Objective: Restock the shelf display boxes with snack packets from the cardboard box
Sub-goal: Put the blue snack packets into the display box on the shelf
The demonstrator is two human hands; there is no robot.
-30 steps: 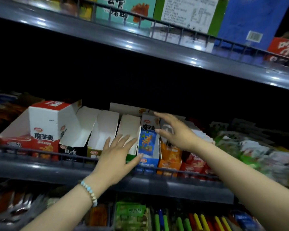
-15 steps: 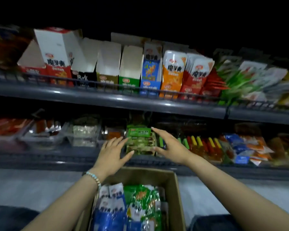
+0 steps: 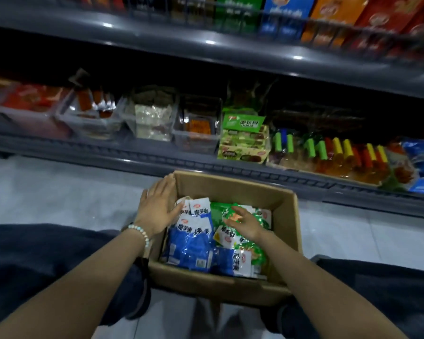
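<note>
Cardboard box [image 3: 233, 189] (open) — left hand [image 3: 157, 209] at rim, right hand [image 3: 242, 223] on green packets [image 3: 217, 212].

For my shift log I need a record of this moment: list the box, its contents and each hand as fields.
box: cardboard box, flaps up, on the floor below the shelf
contents: blue packets on the left, green packets on the right
left hand: fingers straight, over the box's left wall, thumb against a blue packet
right hand: inside the box, fingers spread over green packets, nothing lifted
</note>
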